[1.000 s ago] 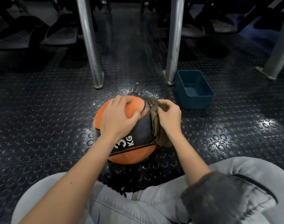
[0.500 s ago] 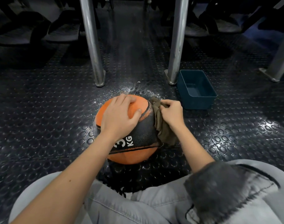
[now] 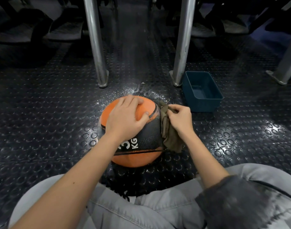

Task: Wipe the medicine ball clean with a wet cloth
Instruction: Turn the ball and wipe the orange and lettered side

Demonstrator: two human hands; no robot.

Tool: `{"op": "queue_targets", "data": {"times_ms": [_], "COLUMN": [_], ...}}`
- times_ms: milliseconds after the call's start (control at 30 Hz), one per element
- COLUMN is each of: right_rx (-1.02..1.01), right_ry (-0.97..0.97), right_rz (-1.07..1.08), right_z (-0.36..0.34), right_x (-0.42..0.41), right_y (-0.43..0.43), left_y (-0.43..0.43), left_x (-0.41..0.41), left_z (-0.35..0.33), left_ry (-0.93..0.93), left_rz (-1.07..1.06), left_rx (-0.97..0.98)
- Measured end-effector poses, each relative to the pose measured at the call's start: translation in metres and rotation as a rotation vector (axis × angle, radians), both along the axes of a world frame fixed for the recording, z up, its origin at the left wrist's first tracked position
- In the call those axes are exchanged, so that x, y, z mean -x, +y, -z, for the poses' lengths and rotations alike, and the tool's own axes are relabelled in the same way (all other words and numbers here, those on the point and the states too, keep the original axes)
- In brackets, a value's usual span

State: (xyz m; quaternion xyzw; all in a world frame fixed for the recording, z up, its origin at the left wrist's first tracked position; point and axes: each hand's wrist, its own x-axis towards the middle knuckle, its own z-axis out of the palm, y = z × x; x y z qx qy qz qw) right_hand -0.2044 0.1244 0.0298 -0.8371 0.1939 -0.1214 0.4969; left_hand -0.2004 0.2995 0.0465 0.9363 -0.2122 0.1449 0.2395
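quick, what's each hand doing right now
Left hand: open, spread on top of the ball, steadying it.
Right hand: closed, gripping the cloth against the ball's right side.

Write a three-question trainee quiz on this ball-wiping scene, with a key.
1. True or false: the left hand rests on top of the medicine ball.
2. The right hand holds the brown cloth against the ball's: A right side; B top; C left side.
3. Fill in: the blue tub stands on the floor to the ball's ____.
Key: 1 true; 2 A; 3 right.
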Motion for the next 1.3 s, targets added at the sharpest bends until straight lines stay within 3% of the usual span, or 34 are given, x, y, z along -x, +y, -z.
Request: {"op": "queue_targets", "data": {"times_ms": [100, 233, 433, 533, 700, 967, 1200, 1300], "right_rx": [-0.021, 0.126, -0.024, -0.067, 0.029, -0.022, 0.078, 0.046], "right_ry": [-0.098, -0.238, -0.017, -0.105, -0.225, 0.028, -0.267, -0.21], "right_rz": [-0.033, -0.091, -0.024, -0.013, -0.081, 0.006, -0.105, -0.035], "right_z": [-0.004, -0.007, -0.004, -0.006, -0.01, 0.004, -0.008, -0.007], "right_x": [0.027, 0.051, 0.008, 0.031, 0.06, -0.007, 0.06, 0.042], "right_y": [0.014, 0.029, 0.004, 0.017, 0.037, -0.005, 0.034, 0.022], "left_y": [0.001, 0.011, 0.008, 0.001, 0.002, 0.004, 0.012, 0.013], "left_x": [0.0, 0.001, 0.004, 0.001, -0.009, 0.0, -0.006, -0.005], "left_z": [0.0, 0.001, 0.0, -0.001, 0.001, 0.002, 0.002, 0.003], "left_ry": [-0.017, -0.013, -0.016, -0.021, -0.035, -0.054, -0.043, -0.076], "left_rz": [0.003, 0.025, 0.061, 0.042, 0.102, 0.09, 0.129, 0.16], "left_rx": [0.01, 0.066, 0.078, 0.073, 0.09, 0.086, 0.08, 0.036]}}
